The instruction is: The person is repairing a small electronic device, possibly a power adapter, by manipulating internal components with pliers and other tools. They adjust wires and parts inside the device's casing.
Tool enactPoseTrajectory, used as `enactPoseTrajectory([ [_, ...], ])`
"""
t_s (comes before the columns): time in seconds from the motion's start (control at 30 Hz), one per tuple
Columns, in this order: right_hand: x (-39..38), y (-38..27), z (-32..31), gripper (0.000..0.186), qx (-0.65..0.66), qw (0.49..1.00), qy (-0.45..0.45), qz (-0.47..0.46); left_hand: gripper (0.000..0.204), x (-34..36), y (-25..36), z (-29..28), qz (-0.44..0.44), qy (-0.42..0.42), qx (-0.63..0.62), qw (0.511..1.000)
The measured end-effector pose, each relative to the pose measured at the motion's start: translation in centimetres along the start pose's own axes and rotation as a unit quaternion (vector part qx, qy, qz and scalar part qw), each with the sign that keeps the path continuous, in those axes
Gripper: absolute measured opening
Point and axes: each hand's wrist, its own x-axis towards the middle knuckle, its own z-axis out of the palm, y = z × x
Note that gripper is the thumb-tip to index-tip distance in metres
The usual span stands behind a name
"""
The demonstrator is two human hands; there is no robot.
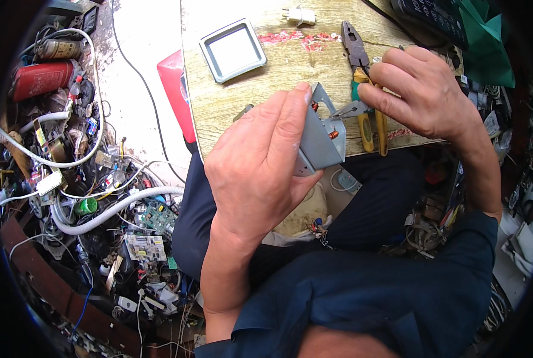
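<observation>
My left hand [257, 158] is closed round a grey metal housing [321, 143], tilted above the table's near edge. Inside its open side, small copper-coloured coils [333, 135] show. My right hand [418, 89] grips small pliers [353, 109], their pointed metal jaws reaching to the coils at the housing's open side; the handles are mostly hidden by my fingers. Just beyond, a pair of combination pliers [356, 48] with yellow and green handles lies on the table, partly behind my right hand.
On the wood-patterned table [230, 107] lie a square grey frame [233, 51] and a white plug [300, 15]. A dark device with buttons [430, 18] stands at the far right. Heaped circuit boards [146, 246], cables and scrap fill the left side, with a red cylinder [42, 80].
</observation>
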Motion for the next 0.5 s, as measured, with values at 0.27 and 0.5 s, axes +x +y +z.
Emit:
enactPoseTrajectory([
  [0.27, -0.4, -0.3, 0.1, 0.039, 0.019, 0.999, 0.025, 0.016, 0.092, -0.1, 0.1, -0.1, -0.008, 0.001, -0.013, 1.0],
  [0.5, -2.4, -2.5, 0.6, 0.044, 0.041, 0.987, 0.063, 0.144, 0.092, -0.3, 0.1, 0.4, -0.005, 0.035, 0.006, 0.999],
])
